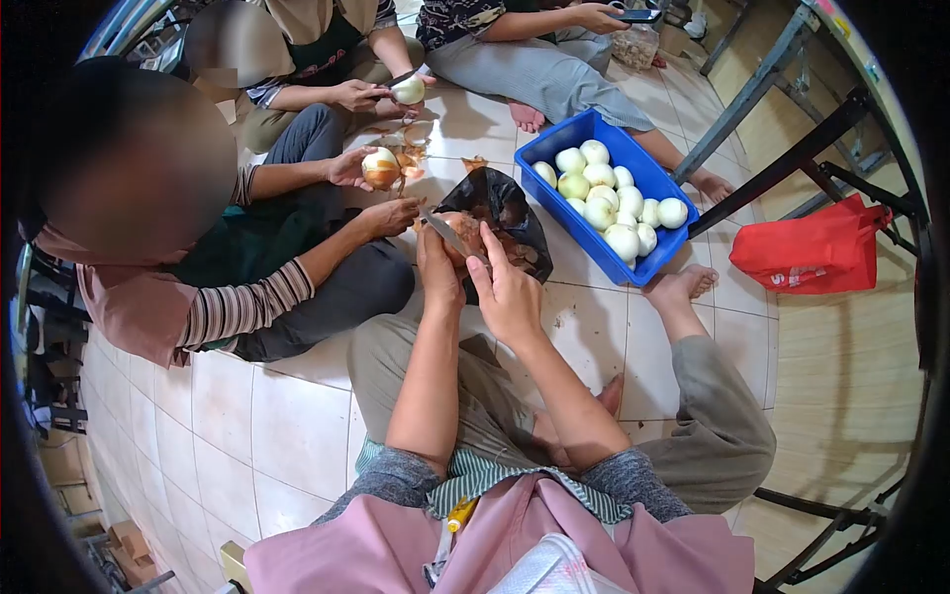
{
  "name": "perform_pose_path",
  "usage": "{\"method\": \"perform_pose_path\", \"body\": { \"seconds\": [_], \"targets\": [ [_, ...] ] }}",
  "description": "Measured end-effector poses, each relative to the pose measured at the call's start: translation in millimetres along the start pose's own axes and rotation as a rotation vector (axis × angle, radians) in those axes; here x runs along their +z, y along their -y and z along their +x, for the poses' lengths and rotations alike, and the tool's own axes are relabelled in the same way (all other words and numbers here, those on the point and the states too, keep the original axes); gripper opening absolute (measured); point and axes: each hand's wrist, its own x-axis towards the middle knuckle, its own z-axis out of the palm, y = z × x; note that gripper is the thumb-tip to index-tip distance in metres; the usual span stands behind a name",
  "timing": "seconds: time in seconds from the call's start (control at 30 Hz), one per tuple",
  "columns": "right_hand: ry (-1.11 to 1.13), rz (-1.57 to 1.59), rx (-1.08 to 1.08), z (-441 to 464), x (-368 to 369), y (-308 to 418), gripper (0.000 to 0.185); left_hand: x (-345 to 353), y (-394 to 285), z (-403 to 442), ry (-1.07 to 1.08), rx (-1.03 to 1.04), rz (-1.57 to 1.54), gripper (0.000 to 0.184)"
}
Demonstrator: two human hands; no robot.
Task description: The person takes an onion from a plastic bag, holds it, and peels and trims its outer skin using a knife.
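My left hand (438, 265) is wrapped round an onion (461, 228) that still has brown skin on it. In my right hand (507, 287) is a knife (447, 234), its blade lying across the onion, with the index finger stretched along it; the handle is hidden in the palm. Both hands are just in front of a black plastic bag (510, 203) holding onion skins. To the right of the bag stands a blue plastic bin (566, 236) with several peeled white onions (600, 174).
At the left, a person's hand (348, 168) holds a partly peeled onion (380, 168). Farther back another person holds a peeled onion (408, 90), and a third a phone (635, 16). A red bag (807, 249) lies by metal table legs (782, 163). Skins (414, 148) litter the tiles.
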Motion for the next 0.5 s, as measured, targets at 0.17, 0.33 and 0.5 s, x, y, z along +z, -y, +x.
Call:
{"method": "perform_pose_path", "body": {
  "seconds": [0.17,0.33,0.5],
  "targets": [
    [0.021,-0.034,0.017,0.4,-1.5,5.0,0.057,-12.2,4.3,10.0,-0.001,-0.024,0.024,0.044],
    [0.058,-0.068,-0.014,-0.2,-4.2,10.2,0.056,-12.7,-3.4,8.2,0.017,-0.049,-0.030,0.051],
    [-0.003,0.003,0.000,-1.9,-9.6,11.9,0.052,-3.9,-6.7,-3.1,0.066,-0.056,-0.025,0.037]
  ]
}}
